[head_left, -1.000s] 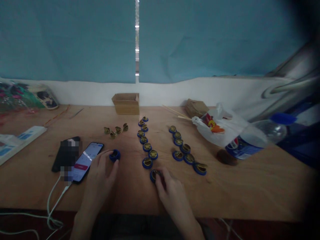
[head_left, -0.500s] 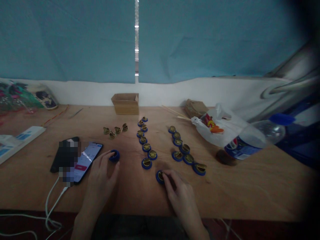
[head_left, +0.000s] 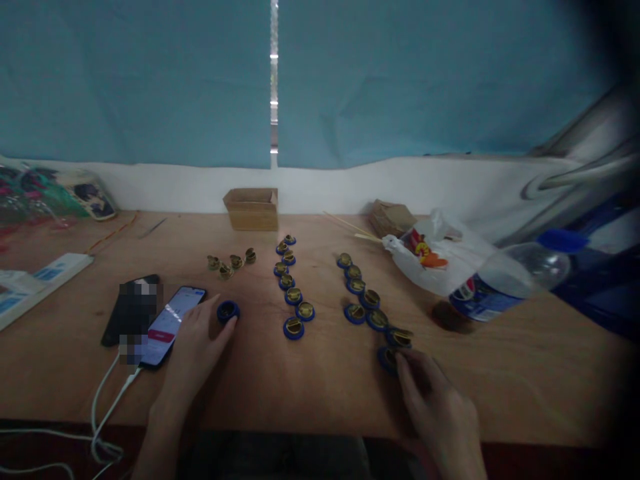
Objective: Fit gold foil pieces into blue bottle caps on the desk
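Note:
My left hand [head_left: 203, 337] is closed with thumb and forefinger against the sides of a dark blue ring-shaped piece [head_left: 229, 311] on the table. My right hand [head_left: 435, 393] pinches the edge of a round blue piece with a brass-coloured insert [head_left: 387, 360], low at the near end of the right row. That row holds several similar blue and brass pieces [head_left: 377, 320], one with its brass flap raised. Another row of such pieces [head_left: 293, 295] runs up the middle. Several loose brass-coloured clasps [head_left: 226, 271] lie behind my left hand.
Beside my left forearm lie a lit phone [head_left: 173, 327] and a black device [head_left: 127, 313] with white cables. A power strip [head_left: 45, 287] is at the left edge. An open cardboard box [head_left: 253, 212] stands at the back. To the right are a plastic bag [head_left: 450, 260] and a bottle [head_left: 493, 287].
My right hand has carried its blue and brass piece rightward to the near end of the right row. My left forefinger has shifted from the top of the blue ring-shaped piece to its side.

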Motion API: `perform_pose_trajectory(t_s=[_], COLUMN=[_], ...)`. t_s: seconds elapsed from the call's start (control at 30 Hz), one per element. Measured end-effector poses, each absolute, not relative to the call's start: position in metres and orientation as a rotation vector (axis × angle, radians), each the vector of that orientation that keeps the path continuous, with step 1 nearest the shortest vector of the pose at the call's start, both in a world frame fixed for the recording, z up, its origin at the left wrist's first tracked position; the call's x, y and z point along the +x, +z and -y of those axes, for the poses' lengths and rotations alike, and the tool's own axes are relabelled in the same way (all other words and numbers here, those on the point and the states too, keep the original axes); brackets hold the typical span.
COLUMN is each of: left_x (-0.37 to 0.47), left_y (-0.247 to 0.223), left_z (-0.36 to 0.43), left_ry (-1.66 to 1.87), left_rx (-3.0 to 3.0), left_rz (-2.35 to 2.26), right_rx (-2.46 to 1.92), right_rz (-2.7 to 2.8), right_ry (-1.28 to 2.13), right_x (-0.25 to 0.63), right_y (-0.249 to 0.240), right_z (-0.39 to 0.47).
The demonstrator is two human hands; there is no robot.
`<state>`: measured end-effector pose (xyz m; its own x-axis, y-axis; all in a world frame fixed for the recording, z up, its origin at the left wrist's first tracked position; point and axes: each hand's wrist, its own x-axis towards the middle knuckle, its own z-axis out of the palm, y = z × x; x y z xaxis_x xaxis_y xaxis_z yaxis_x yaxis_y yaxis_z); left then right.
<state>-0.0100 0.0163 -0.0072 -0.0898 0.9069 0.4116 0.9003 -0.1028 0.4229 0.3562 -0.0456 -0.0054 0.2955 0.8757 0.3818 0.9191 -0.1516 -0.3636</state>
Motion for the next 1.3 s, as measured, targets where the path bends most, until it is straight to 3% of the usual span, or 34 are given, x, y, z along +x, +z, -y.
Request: perform_pose_trajectory(t_s=[0.67, 0.87, 1.1, 1.3], left_x=[0.009, 0.033, 0.072, 0.071], left_y=[0.018, 0.009, -0.005, 0.001], left_z=[-0.001, 0.025, 0.059, 0.060], left_ry=[1.156, 1.374, 1.386, 1.466], left_rx=[2.086, 2.157, 2.102, 2.099], left_rz=[-2.019, -1.863, -1.557, -1.587], right_rx=[-2.055, -2.082, -2.059, -1.898], right_rz=[1.604, 1.596, 1.454, 1.418], right_ry=[-0.047, 0.020, 0.064, 0.004], right_x=[0.360, 0.358, 0.352, 0.325], right_y=[-0.008, -0.004, 0.004, 0.022], right_z=[0.045, 0.044, 0.048, 0.049])
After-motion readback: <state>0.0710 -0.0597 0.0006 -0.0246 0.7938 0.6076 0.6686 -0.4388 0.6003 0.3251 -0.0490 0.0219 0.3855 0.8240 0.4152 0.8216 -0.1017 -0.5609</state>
